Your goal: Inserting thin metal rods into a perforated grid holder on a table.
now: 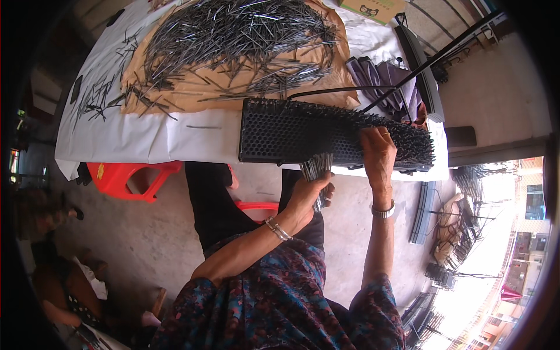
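My left hand (310, 197) is closed round a bundle of thin grey metal-looking rods (317, 167), held upright just below the front edge of a black perforated rack (271, 137). The rack is a long block full of small round holes. Its left part shows bare holes, while many rod ends (413, 140) stick up from its right part. Over that filled part is my right hand (379, 150), fingers pinched together at the rack's surface. Whatever lies between those fingertips is hidden.
A large heap of similar rods (239, 41) lies on brown paper (201, 104) over a white-covered table (149, 137). Purple-grey cloth (388, 81) and a dark slanting bar (434, 61) are behind the rack. A red stool (119, 178) stands under the table. Another person (70, 286) sits lower left.
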The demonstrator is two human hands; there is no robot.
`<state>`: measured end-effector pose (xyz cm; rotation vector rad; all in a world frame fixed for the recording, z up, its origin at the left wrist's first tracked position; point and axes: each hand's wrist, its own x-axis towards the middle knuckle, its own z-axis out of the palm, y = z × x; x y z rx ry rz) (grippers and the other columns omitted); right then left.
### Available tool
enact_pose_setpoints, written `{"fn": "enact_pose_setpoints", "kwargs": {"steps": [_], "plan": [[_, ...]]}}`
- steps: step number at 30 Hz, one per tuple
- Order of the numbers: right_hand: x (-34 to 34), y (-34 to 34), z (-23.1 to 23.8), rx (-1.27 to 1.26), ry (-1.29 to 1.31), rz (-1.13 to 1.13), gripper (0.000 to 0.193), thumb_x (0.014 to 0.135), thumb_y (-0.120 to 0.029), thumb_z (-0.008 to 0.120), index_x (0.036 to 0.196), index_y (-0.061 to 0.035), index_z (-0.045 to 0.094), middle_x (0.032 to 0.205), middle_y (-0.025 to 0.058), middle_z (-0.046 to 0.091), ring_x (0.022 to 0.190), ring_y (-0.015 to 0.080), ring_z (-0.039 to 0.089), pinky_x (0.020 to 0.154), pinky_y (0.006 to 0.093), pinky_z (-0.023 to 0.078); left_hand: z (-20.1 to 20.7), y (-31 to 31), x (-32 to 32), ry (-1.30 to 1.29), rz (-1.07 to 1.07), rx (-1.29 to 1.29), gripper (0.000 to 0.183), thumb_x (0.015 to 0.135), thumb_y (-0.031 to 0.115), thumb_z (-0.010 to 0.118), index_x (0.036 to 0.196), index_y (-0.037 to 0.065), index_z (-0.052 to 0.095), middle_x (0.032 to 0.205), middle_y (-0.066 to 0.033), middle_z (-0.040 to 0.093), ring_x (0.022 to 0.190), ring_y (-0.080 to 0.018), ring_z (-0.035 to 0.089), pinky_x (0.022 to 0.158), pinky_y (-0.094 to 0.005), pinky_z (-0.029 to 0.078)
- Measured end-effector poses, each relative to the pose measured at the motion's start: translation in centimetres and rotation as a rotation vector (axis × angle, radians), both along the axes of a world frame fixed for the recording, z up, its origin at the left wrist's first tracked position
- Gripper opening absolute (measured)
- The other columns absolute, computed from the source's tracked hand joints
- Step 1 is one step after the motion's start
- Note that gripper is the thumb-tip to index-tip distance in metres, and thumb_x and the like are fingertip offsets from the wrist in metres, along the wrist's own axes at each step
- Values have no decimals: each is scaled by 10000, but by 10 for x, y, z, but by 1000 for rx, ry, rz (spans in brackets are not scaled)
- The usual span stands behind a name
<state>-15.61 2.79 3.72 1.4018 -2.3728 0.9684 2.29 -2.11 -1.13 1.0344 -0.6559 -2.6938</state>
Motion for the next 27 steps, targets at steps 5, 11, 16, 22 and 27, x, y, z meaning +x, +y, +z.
{"fn": "enact_pose_setpoints", "kwargs": {"steps": [5,11,16,22,27], "plan": [[10,3,-5,13,-51,-140,90,866,-93,667,947,-74,702,859,67,587,755,217,612,664,321,482,-3,2,0,44,10,-18,166,895,238,682,912,76,653,710,-30,641,594,-99,567,502,-264,447],[10,5,-10,87,105,-272,181,895,-201,662,1046,-125,726,899,66,585,772,243,614,662,343,483,-3,5,-1,83,21,-31,182,887,226,689,966,65,657,730,-54,663,581,-98,573,481,-246,437],[23,16,-1,7,-170,-105,243,907,-209,637,1082,-51,697,883,144,607,766,246,619,635,339,490,2,3,0,90,11,-34,180,878,221,697,969,71,658,735,-62,673,589,-108,590,482,-243,440],[39,35,5,153,-941,173,236,880,-142,662,1010,53,632,763,49,624,671,99,564,605,256,466,8,4,1,76,-51,-86,206,876,249,696,978,73,662,772,-65,691,628,-116,620,505,-250,441],[39,40,5,75,-1095,206,124,869,-73,646,862,33,582,758,43,613,669,96,560,597,249,461,15,5,3,82,-113,-141,228,888,260,678,1028,80,671,870,-55,718,739,-134,682,539,-262,456]]}}
